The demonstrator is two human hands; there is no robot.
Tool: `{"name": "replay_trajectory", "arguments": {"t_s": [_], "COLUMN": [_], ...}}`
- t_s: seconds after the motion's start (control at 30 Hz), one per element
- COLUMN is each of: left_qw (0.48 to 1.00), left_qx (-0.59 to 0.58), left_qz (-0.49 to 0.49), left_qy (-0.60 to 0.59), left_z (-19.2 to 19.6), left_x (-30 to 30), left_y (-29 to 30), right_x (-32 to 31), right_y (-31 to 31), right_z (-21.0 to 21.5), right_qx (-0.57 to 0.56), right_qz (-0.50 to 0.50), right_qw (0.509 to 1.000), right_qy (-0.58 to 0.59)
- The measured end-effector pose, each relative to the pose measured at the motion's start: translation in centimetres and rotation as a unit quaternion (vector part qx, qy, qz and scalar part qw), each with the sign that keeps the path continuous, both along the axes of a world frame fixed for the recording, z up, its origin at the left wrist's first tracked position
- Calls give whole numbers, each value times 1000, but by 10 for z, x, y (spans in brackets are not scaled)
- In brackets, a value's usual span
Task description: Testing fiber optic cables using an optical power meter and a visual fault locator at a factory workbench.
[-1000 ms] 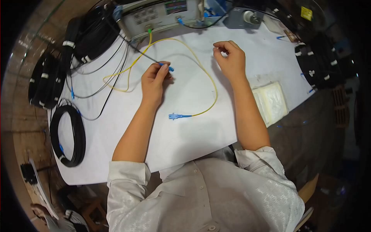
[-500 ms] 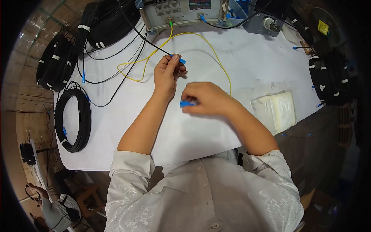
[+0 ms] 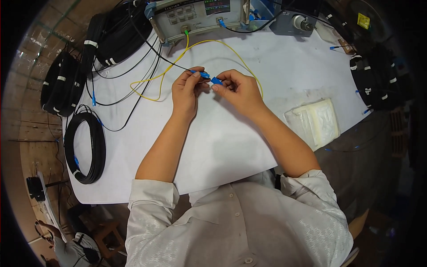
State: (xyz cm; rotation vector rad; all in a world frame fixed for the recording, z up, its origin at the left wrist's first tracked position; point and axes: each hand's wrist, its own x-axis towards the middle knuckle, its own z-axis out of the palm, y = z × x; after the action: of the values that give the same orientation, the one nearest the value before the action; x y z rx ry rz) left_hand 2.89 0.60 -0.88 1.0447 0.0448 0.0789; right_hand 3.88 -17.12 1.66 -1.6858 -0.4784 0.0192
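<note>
A: Both hands sit over the middle of the white table sheet (image 3: 231, 147), fingertips nearly meeting. What do you read on the left one?

B: I see the left hand (image 3: 186, 92) curled, not flat. Thumb and forefinger are pinched shut on a small blue connector (image 3: 203, 74). A thin black cable (image 3: 165, 60) leads off from that connector up toward the grey test instrument (image 3: 198, 15) at the far edge. The other fingers are folded loosely under.

A: And the right?

B: I note the right hand (image 3: 238, 91) is also closed to a pinch, thumb and forefinger on a second blue connector (image 3: 216, 81). This one belongs to the yellow fibre cable (image 3: 178, 58), which arcs round behind the hand and runs up to a green plug (image 3: 186, 32) on the instrument's front.

A: Are the two connectors joined?

B: Just beside each other, tips facing. I cannot tell whether they touch.

A: Surroundings?

B: A black cable coil (image 3: 85, 149) lies at the sheet's left edge, more black bundles (image 3: 60, 84) beyond it. A clear packet of white wipes (image 3: 316, 121) lies right of the right forearm, well apart from the hands.
</note>
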Motion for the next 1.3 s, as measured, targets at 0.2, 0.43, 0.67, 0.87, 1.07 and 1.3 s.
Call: {"name": "replay_trajectory", "arguments": {"t_s": [0.2,0.43,0.67,0.87,1.07,1.3], "left_qw": [1000,998,994,995,997,999], "left_qx": [-1,16,27,25,30,39], "left_qz": [-10,-67,-102,-96,-75,21], "left_qy": [-4,-7,12,9,-1,-32], "left_z": [-1,3,6,7,6,-1], "left_x": [1,-1,-2,-2,-3,-3], "left_y": [0,3,1,-2,-4,-4], "right_x": [2,-1,1,2,5,3], "right_y": [-5,-4,0,2,4,4], "right_z": [2,6,-9,-8,-7,-6], "right_qx": [-33,-38,11,23,52,-38], "right_qz": [18,8,-9,-30,-2,2], "right_qw": [999,999,999,996,999,999], "right_qy": [32,-13,-51,-77,-15,-18]}}
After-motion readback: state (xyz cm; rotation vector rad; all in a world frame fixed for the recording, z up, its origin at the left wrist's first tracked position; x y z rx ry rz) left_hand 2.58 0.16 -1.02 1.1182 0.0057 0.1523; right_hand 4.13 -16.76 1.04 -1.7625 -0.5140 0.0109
